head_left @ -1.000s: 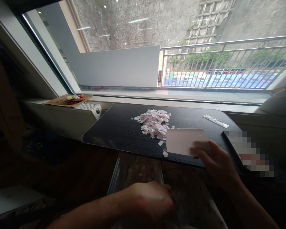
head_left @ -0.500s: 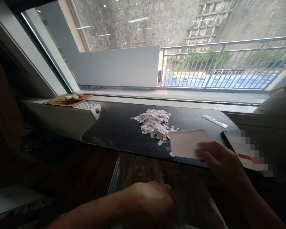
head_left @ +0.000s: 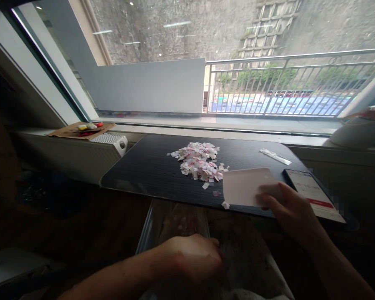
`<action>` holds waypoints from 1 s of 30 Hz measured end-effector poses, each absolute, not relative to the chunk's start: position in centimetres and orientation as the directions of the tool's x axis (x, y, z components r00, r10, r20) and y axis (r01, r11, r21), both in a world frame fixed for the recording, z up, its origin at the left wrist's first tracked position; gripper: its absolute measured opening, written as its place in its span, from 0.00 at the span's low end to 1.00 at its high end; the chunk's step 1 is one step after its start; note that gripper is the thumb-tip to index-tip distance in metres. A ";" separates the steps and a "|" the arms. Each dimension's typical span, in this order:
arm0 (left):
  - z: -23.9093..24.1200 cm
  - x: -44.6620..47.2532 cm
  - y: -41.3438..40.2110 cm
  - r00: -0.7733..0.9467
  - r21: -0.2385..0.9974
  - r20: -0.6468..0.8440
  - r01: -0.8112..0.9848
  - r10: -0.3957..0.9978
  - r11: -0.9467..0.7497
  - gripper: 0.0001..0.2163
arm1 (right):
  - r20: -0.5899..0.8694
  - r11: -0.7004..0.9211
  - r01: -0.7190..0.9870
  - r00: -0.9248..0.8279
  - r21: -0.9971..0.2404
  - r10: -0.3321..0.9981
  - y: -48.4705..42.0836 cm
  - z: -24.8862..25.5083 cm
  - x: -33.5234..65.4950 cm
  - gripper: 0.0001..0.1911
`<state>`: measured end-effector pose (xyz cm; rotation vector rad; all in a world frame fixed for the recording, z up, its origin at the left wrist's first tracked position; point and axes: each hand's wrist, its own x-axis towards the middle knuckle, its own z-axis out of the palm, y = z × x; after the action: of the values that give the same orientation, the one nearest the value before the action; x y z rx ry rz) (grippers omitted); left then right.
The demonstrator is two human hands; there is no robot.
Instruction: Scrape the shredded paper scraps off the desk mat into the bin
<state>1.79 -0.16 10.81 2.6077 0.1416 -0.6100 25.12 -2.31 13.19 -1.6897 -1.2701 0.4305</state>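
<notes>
My right hand (head_left: 287,208) is closed around a pale, flat plastic scraper (head_left: 242,187), held at the front right of a dark table (head_left: 143,166). Just left of the scraper's edge lies a heap of small white and pink paper pieces (head_left: 200,160). A few loose pieces (head_left: 206,186) are scattered in front of the heap, and one white scrap (head_left: 226,205) sits at the scraper's lower corner. Below the table edge, my left hand (head_left: 196,256) is closed at the side of a clear plastic bag (head_left: 178,221). Its fingertips are mostly hidden.
A phone (head_left: 315,196) lies on the table's right side, with a narrow clear packet (head_left: 275,156) behind it. Left of the table is a white radiator (head_left: 68,152) bearing cardboard (head_left: 61,131) and small colourful items. A large window with a sill borders the back.
The view has shifted slightly, so the table and heap appear farther left. The scraper has moved a little rightward relative to the heap. My left hand stays low by the bag.
</notes>
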 end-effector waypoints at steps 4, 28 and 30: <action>10.9 1.7 -0.1 0.893 0.414 -0.450 0.204 -0.004 -0.887 0.11 | 0.240 -0.005 0.524 0.399 -0.852 0.885 -2.3 13.3 25.6 0.07; 11.5 2.2 -0.2 0.892 0.395 -0.452 0.197 -0.004 -0.897 0.10 | 0.116 0.016 0.254 0.387 -0.967 0.915 -1.5 11.6 26.9 0.05; 11.6 2.9 -0.2 0.889 0.406 -0.457 0.180 -0.029 -0.896 0.11 | 0.131 0.032 0.272 0.355 -0.962 0.926 -0.9 11.1 27.3 0.06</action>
<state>2.94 -0.20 11.59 2.6095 0.1102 -0.6408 27.33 -0.88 11.10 -1.4893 -1.1405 0.7272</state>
